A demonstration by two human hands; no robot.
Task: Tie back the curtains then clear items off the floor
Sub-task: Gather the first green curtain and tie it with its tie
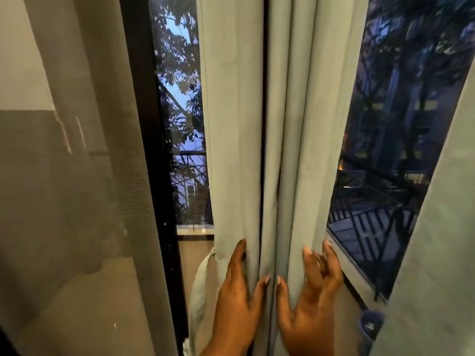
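Sheer grey curtain (77,176) hangs far left; window (385,124) behind shows dusk. Green curtain (282,124) bunched at centre in vertical folds. Step judged: gathering, first half of task; floor not in view. Left hand (236,299) and right hand (308,299) press folds from either side, fingers straight, spread, nothing clamped. Tie-back strap (203,283) dangles beside left hand. Next likely: hold bundle one-handed, catch strap, wrap round.
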